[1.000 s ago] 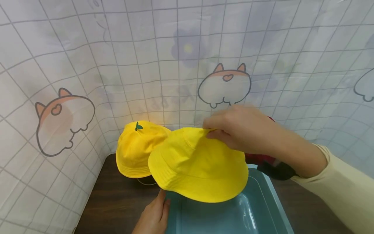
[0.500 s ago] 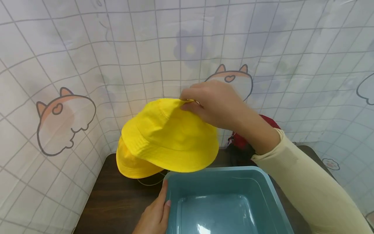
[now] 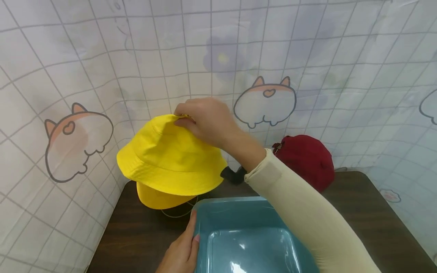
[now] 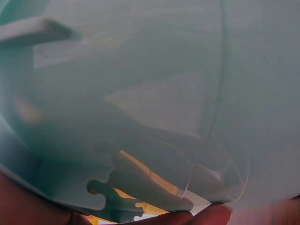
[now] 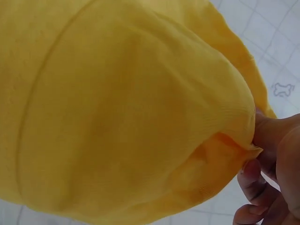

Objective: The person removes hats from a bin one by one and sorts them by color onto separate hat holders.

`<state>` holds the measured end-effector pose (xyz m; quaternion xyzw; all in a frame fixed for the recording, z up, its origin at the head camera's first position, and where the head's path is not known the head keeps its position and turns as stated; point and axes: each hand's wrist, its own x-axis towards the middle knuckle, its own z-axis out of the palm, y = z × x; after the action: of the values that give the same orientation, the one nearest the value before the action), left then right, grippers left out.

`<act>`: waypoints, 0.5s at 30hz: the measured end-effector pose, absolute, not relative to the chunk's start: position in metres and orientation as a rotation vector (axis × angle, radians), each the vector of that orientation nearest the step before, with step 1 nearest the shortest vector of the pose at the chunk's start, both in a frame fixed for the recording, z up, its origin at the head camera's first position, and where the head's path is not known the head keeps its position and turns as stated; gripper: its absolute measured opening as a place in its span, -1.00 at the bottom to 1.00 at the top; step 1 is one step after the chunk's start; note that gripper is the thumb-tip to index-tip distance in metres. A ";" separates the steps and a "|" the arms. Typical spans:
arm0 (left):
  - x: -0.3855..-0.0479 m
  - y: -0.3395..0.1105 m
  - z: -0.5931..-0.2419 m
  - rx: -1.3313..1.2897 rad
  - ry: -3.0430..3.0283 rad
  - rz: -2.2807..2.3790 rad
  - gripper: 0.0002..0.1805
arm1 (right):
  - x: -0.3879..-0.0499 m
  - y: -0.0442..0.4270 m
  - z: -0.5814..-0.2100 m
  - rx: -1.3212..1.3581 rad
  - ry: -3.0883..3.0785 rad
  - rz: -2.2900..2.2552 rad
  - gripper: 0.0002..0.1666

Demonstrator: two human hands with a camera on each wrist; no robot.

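In the head view my right hand (image 3: 209, 121) pinches a yellow bucket hat (image 3: 170, 159) at the top of its crown. It holds this hat over another yellow hat (image 3: 160, 200), of which only the lower part shows below the first brim. The right wrist view has thumb and fingers gathering a fold of the hat's cloth (image 5: 131, 112). My left hand (image 3: 181, 250) lies against the left wall of a blue-green plastic basin (image 3: 235, 206), its visible fingers fairly straight. Up close in the left wrist view, the basin wall (image 4: 154, 103) fills most of the picture, with fingertips at the bottom.
A dark red hat (image 3: 305, 161) stands at the back right. Under the covered yellow hat shows part of a thin wire hoop (image 3: 174, 215). The dark wooden table (image 3: 129, 235) ends at a white gridded cloth (image 3: 170, 57) behind and at both sides.
My right hand has carried the yellow bucket hat left, from over the basin to over the other yellow hat. The red hat is now uncovered. My left hand stays at the basin.
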<state>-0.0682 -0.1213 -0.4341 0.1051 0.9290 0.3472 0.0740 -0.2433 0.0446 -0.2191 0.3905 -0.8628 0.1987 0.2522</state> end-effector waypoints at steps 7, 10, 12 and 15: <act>-0.069 -0.121 -0.432 0.237 2.704 1.063 -0.28 | -0.263 0.014 -0.229 0.953 -2.401 0.601 -0.77; -0.069 -0.120 -0.432 0.267 2.730 1.056 -0.28 | -0.268 0.002 -0.237 0.920 -2.435 0.598 -0.76; -0.069 -0.121 -0.431 0.282 2.740 1.054 -0.29 | -0.270 -0.006 -0.245 0.906 -2.459 0.582 -0.76; -0.068 -0.121 -0.431 0.296 2.738 1.066 -0.29 | -0.272 -0.015 -0.257 0.899 -2.490 0.537 -0.76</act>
<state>-0.0681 -0.1212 -0.4308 0.0996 0.9230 0.3594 0.0943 -0.2717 -0.0155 -0.2572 0.3248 -0.8995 0.1939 0.2185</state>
